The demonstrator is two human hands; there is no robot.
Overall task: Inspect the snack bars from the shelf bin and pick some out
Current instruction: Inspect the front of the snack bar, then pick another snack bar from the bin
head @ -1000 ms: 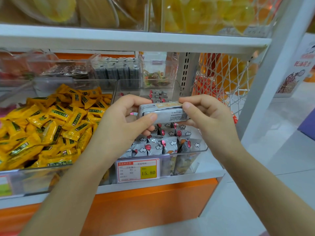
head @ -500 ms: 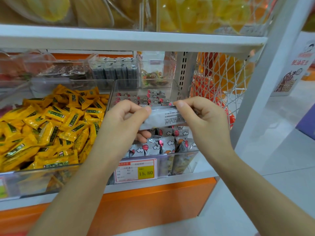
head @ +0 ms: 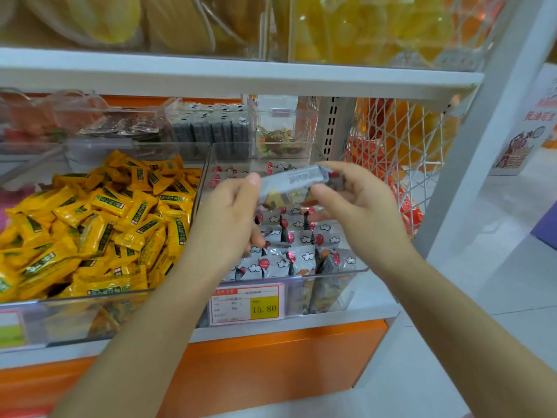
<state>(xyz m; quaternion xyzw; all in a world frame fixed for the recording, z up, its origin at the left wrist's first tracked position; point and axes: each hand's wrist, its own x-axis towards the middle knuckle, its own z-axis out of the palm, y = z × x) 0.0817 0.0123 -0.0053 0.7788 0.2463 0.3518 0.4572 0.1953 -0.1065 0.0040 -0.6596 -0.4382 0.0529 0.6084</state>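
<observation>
tilted since before, the snack bar (head: 297, 180) is pinched endwise by left hand (head: 232, 214) and right hand (head: 363, 208), mid-inspection; next probably needs one hand keeping it.

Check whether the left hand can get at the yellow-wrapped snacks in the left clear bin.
Probably yes: the yellow-wrapped snacks lie uncovered in their open-topped clear bin beside the left hand, though it and the right hand pinch a grey foil-wrapped snack bar.
</observation>
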